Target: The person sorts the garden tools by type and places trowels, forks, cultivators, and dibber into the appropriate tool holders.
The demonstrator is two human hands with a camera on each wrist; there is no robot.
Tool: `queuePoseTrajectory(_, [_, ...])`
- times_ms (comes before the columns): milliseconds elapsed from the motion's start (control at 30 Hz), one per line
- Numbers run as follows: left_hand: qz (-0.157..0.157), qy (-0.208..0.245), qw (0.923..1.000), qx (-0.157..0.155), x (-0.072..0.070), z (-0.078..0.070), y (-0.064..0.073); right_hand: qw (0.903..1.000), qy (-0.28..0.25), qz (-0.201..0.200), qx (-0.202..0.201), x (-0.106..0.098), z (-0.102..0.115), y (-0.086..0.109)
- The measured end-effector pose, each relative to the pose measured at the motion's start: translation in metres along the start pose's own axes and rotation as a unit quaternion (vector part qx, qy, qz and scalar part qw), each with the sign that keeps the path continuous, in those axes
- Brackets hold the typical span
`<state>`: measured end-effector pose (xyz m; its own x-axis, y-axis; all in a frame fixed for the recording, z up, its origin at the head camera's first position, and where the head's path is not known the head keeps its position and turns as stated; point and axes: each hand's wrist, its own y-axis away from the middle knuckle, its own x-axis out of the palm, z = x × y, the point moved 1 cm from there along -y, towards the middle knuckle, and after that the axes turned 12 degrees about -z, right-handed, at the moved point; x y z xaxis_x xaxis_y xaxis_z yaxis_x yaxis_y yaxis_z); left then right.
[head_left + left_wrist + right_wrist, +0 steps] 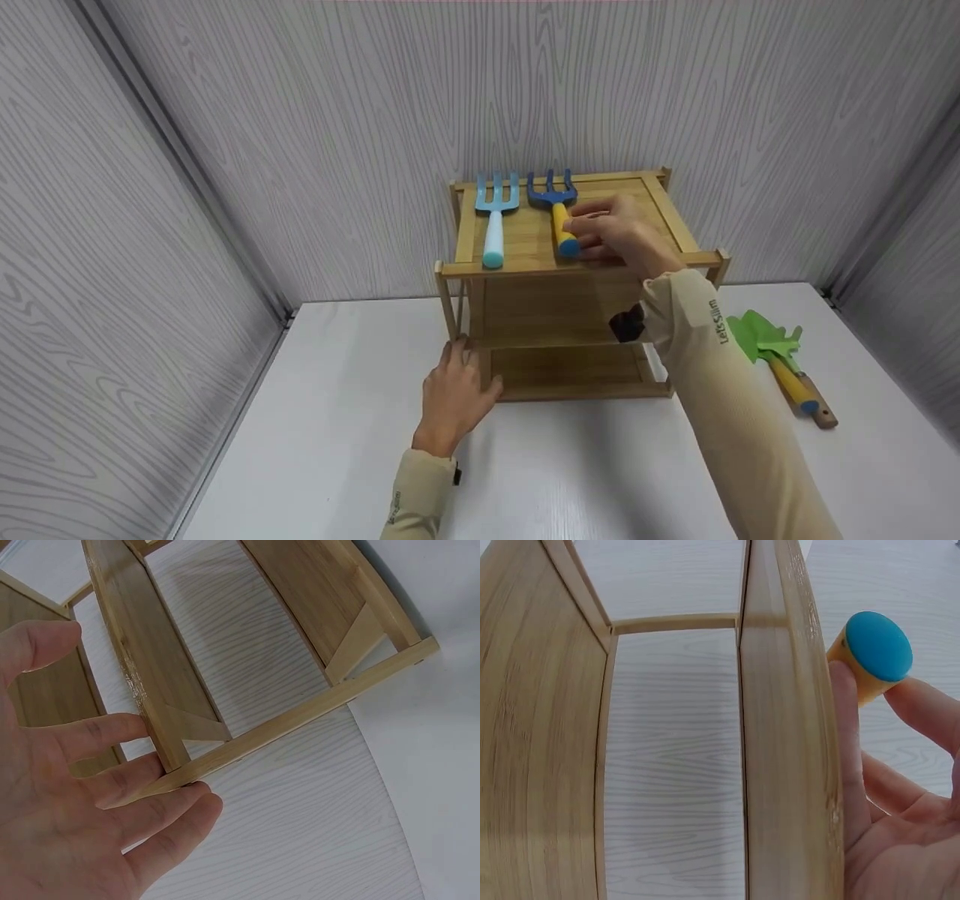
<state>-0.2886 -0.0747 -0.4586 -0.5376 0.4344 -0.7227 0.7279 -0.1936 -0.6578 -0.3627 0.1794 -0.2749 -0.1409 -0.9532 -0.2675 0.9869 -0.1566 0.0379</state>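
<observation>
A dark blue three-pronged hand fork [551,196] with a yellow handle is at the top of a wooden shelf rack [502,268]. My right hand [616,231] holds its handle from the right; the blue end cap [881,646] shows between the fingers in the right wrist view. Whether the handle touches the board cannot be told. To its left lies a light blue hand fork [495,214]. Lower down, my left hand [452,394] touches the rack's front left post with its fingers extended and the thumb apart, also visible in the left wrist view [67,787].
On the white table [360,420], right of the rack, lie green garden tools [761,337], one with a yellow handle [791,382] and one with a wooden handle [823,412]. Grey wood-patterned panels [337,135] stand behind and at both sides.
</observation>
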Motion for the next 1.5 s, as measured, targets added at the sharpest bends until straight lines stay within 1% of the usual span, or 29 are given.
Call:
queuePoseTrajectory(100, [-0.007, -0.001, 1.0, 0.005, 0.001, 0.0, 0.001, 0.9999, -0.004, -0.01, 0.001, -0.003, 0.0, 0.001])
queuePoseTrajectory(167, [-0.012, -0.002, 0.9999, 0.008, 0.001, 0.0, 0.001, 0.9998, -0.015, -0.008, -0.002, -0.005, 0.0, 0.003])
queuePoseTrajectory(300, [-0.014, 0.0, 0.9999, 0.008, 0.001, 0.0, 0.002, 0.9992, -0.034, 0.015, -0.014, -0.012, -0.002, 0.006])
queuePoseTrajectory(467, [-0.021, 0.0, 0.9997, 0.013, 0.001, 0.0, 0.001, 0.9985, -0.033, 0.028, -0.034, -0.024, -0.005, 0.013])
queuePoseTrajectory(533, [-0.023, -0.001, 0.9996, 0.017, 0.001, 0.001, 0.001, 0.9978, -0.044, 0.032, -0.037, -0.028, -0.007, 0.016])
queuePoseTrajectory(633, [-0.025, -0.005, 0.9995, 0.019, 0.001, 0.001, 0.0, 0.996, -0.061, 0.049, -0.042, -0.034, -0.01, 0.02])
queuePoseTrajectory(733, [-0.025, -0.007, 0.9995, 0.019, 0.001, 0.0, -0.001, 0.9951, -0.056, 0.061, -0.054, -0.041, -0.013, 0.023])
queuePoseTrajectory(867, [-0.012, -0.007, 0.9997, 0.018, 0.002, -0.002, -0.002, 0.9943, -0.029, 0.067, -0.078, -0.052, -0.016, 0.027])
queuePoseTrajectory(1000, [-0.002, -0.011, 0.9999, 0.009, 0.002, 0.0, 0.0, 0.9934, -0.017, 0.07, -0.09, -0.056, -0.02, 0.029])
queuePoseTrajectory(1133, [0.004, -0.011, 0.9999, 0.003, 0.0, 0.0, 0.002, 0.9941, -0.016, 0.063, -0.087, -0.058, -0.027, 0.033])
queuePoseTrajectory(1300, [0.014, -0.005, 0.9999, -0.002, 0.0, 0.0, 0.0, 0.9937, -0.017, 0.06, -0.094, -0.067, -0.034, 0.038])
queuePoseTrajectory(1500, [0.012, -0.009, 0.9999, 0.002, 0.001, 0.0, 0.0, 0.9924, -0.02, 0.061, -0.105, -0.079, -0.043, 0.044])
